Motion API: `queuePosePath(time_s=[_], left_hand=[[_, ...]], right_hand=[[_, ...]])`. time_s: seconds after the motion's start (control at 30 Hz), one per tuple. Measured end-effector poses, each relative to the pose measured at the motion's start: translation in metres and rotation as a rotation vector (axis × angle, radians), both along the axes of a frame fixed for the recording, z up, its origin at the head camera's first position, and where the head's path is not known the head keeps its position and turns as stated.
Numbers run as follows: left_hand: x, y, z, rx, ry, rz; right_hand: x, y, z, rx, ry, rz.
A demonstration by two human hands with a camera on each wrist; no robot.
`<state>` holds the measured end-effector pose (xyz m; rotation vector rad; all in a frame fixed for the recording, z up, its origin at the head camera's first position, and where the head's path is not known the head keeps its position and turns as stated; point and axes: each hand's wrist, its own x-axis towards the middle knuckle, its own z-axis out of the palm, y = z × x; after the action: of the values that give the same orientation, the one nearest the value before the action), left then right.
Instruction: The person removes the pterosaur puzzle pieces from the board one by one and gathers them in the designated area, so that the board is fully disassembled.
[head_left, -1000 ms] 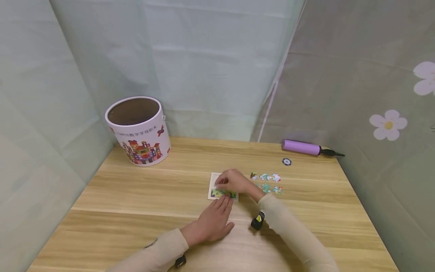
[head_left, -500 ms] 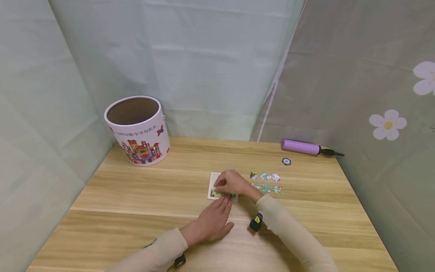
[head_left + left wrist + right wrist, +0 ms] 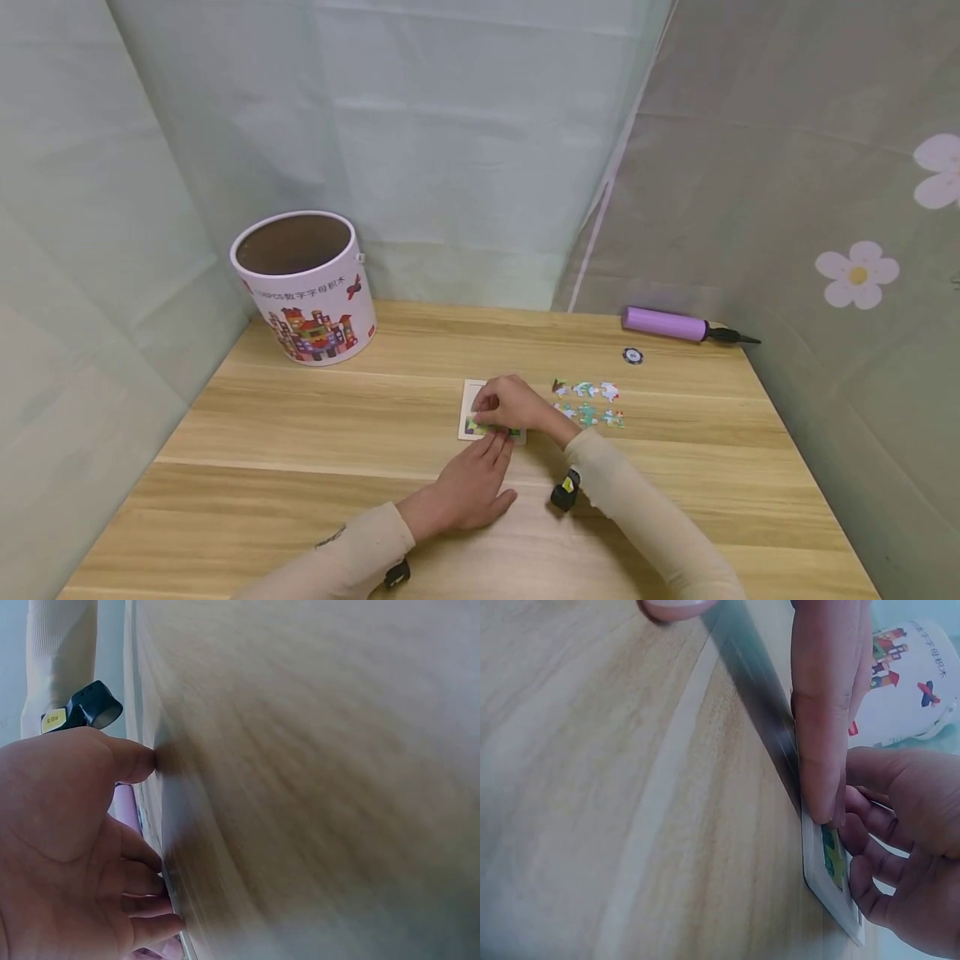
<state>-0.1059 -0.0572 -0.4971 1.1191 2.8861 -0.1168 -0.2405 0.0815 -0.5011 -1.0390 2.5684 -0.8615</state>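
A small white-framed jigsaw puzzle tray (image 3: pixel 466 406) lies on the table, with green and purple pieces (image 3: pixel 472 428) along its near side. My left hand (image 3: pixel 472 485) reaches in from the front, its straight fingertips resting on the tray's near edge. Over the tray, my right hand (image 3: pixel 513 402) pinches a small puzzle piece (image 3: pixel 476 416) at the left part of the picture, mostly hidden by the fingers. In the right wrist view, the curled fingertips of that hand (image 3: pixel 930 832) meet the green picture (image 3: pixel 832 859). Much of the tray is covered by both hands.
Several loose puzzle pieces (image 3: pixel 587 414) lie in two rows right of the tray. Behind them are a round chip (image 3: pixel 633 356) and a purple hand pump (image 3: pixel 666 323). A large white bucket (image 3: pixel 315 308) stands at the back left. Fabric curtains (image 3: pixel 480 150) border the table (image 3: pixel 300 500).
The right hand's fingertips have settled slightly lower onto the tray with the piece, which showed more plainly a second ago. The left hand has stayed in place.
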Motion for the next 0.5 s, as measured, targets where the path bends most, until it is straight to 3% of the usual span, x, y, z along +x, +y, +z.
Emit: queuePosePath(time_s=[0.23,0.5], left_hand=[[-0.0024,0.001,-0.0023,0.007,-0.006,0.008],[-0.0026,0.0008,-0.0005,0.007,-0.007,0.004]], right_hand=[[-0.0017,0.0013,-0.0031,-0.024,-0.034,0.001],[-0.0017,0.0028,-0.0006,-0.148,-0.16,-0.018]])
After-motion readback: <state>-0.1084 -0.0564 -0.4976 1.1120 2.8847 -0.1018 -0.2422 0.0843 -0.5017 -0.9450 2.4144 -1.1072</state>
